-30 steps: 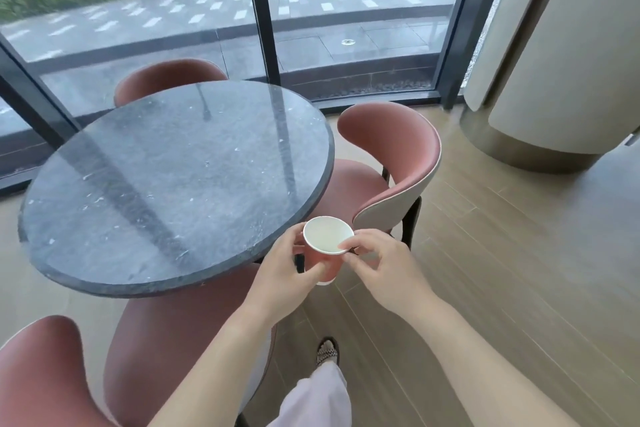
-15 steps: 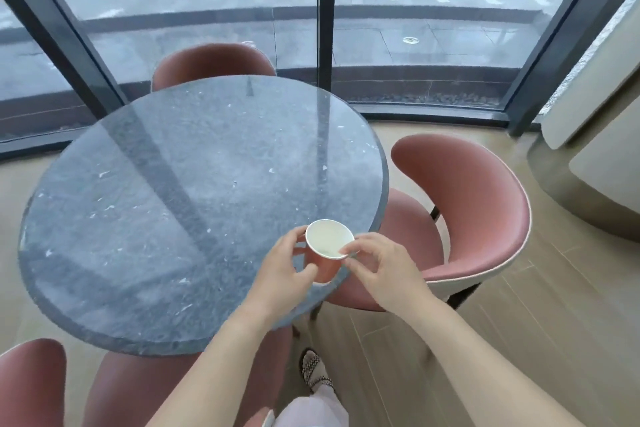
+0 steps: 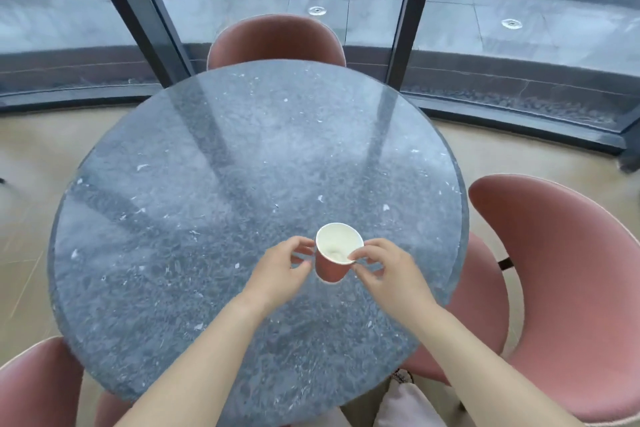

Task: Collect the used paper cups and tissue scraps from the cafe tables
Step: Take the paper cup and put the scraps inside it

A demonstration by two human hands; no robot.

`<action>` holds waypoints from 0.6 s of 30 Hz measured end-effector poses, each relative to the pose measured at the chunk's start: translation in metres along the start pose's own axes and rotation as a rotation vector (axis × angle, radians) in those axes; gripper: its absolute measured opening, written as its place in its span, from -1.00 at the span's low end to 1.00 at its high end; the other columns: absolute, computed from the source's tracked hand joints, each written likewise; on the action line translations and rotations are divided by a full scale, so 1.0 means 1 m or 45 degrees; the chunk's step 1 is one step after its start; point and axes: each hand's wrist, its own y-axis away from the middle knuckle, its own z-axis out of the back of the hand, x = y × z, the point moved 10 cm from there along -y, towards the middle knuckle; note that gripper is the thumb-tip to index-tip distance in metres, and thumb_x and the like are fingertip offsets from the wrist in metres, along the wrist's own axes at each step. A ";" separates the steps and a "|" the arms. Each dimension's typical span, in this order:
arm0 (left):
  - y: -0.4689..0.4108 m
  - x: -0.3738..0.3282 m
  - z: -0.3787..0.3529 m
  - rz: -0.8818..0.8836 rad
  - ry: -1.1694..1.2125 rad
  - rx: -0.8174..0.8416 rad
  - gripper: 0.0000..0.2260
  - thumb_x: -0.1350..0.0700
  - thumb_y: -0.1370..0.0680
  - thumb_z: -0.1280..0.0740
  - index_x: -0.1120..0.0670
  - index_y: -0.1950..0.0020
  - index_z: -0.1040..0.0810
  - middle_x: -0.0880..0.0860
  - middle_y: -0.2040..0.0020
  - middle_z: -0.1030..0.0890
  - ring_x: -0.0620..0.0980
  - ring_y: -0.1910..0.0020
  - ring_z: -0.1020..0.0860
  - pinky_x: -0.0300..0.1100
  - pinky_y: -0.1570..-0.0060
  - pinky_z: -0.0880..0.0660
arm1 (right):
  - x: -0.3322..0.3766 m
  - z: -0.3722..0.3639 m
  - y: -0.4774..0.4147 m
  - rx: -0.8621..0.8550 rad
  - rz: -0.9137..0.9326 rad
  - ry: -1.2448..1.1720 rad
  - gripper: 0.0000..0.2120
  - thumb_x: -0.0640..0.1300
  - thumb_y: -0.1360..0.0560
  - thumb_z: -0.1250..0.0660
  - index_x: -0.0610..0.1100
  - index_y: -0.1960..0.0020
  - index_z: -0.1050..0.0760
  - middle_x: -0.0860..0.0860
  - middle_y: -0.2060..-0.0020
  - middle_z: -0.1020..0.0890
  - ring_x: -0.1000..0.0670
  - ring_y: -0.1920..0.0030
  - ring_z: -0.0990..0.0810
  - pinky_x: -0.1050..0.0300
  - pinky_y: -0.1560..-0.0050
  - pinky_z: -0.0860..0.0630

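Paper cup (image 3: 337,253), pink outside and white inside, is held tilted between two bare hands over the near right part of the round grey tabletop (image 3: 207,201). Left hand (image 3: 277,274) holds its side in a fingertip grip; right hand (image 3: 388,274) pinches the rim. Pink chairs (image 3: 571,288) ring the tabletop.

Round dark grey stone table (image 3: 207,184), glossy white-flecked top, beige floor (image 3: 31,218) beneath, tilted paper cup (image 3: 334,258) at near-right, contact unclear
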 end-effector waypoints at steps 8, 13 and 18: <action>-0.075 0.063 0.036 0.191 -0.337 -0.202 -0.97 0.05 -0.50 -0.33 -0.03 0.11 -0.54 -0.07 0.14 -0.50 -0.08 0.16 -0.51 -0.21 0.11 -0.42 | -0.019 -0.024 -0.050 0.001 -0.070 0.184 -0.90 -0.07 -0.43 -0.39 0.08 0.07 -0.57 0.18 -0.01 -0.51 0.11 0.10 -0.52 0.20 0.25 -0.38; -0.112 0.089 0.049 0.320 -0.333 -0.317 -0.93 0.02 -0.49 -0.33 -0.01 0.12 -0.51 -0.01 0.15 -0.51 -0.06 0.17 -0.49 -0.16 0.09 -0.44 | -0.021 -0.035 -0.075 0.002 -0.087 0.252 -0.89 -0.07 -0.43 -0.39 0.06 0.05 -0.58 0.16 -0.03 -0.51 0.08 0.07 -0.53 0.20 0.29 -0.34; -0.137 0.099 0.054 0.347 -0.368 -0.326 -0.87 0.00 -0.49 -0.34 -0.02 0.01 -0.48 -0.07 0.13 -0.48 -0.10 0.17 -0.45 -0.19 0.18 -0.38 | -0.020 -0.040 -0.094 0.000 -0.081 0.276 -0.90 -0.10 -0.42 -0.40 0.04 0.07 -0.59 0.14 -0.03 -0.52 0.07 0.07 -0.54 0.20 0.33 -0.34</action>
